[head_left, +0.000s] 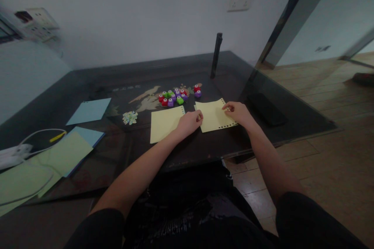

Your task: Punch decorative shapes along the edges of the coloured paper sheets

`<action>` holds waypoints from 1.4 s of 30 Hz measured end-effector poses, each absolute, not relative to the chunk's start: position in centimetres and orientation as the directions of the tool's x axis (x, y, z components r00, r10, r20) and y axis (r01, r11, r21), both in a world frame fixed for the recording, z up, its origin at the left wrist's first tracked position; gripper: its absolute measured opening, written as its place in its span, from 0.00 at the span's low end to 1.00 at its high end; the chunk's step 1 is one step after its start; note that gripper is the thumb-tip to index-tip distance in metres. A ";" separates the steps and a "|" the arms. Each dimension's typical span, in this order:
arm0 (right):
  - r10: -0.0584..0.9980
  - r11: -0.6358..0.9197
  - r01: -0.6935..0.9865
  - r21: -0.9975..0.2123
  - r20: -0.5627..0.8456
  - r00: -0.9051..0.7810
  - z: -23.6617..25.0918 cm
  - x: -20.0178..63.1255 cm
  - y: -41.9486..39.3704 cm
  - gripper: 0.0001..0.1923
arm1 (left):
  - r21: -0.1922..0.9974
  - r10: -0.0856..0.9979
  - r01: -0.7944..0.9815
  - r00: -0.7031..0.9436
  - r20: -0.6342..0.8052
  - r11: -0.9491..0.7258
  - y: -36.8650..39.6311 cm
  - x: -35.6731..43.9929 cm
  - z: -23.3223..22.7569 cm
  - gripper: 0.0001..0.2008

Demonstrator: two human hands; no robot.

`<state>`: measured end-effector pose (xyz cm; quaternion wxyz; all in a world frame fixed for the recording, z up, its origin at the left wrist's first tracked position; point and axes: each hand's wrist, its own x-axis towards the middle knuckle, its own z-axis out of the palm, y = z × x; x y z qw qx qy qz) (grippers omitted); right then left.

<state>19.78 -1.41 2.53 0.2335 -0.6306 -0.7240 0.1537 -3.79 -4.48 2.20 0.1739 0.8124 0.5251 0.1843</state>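
Observation:
Two yellow loose-leaf sheets with punched holes are in front of me on the dark table. My left hand (189,121) reaches across the right end of the left sheet (165,122), its fingers curled closed at the near edge of the right sheet (210,114). At that right sheet's other side, my right hand (238,113) has its thumb and fingers bent together on the paper's corner. The right sheet seems to have another one under it, slightly out of line. Just beyond the papers sits a cluster of red, green and purple eye-topped toy pieces (173,96).
Left of the sheets lies a pile of small pale pieces (130,117). Blue paper (90,111), more yellow paper (70,153) and a white cable (43,130) are at far left. A black upright post (216,55) stands behind; a black flat object (265,109) is at right.

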 end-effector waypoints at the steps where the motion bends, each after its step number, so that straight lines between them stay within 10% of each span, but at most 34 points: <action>1: 0.984 0.162 0.842 -0.515 0.147 -0.100 2.5 19.8 -1.4 0.11 | 0.475 0.916 0.788 0.382 0.120 -0.391 -4.5 -3.8 2.2 0.05; 33: 0.966 0.220 0.863 -0.455 0.224 -0.128 1.5 20.2 -1.3 0.09 | 0.445 0.903 0.790 0.409 0.130 -0.422 -4.5 -3.7 2.2 0.07; 42: 0.920 0.311 0.796 -0.520 0.375 -0.115 4.3 18.4 -1.8 0.09 | 0.595 0.903 0.679 0.316 0.291 -0.429 -3.9 -9.5 7.0 0.06</action>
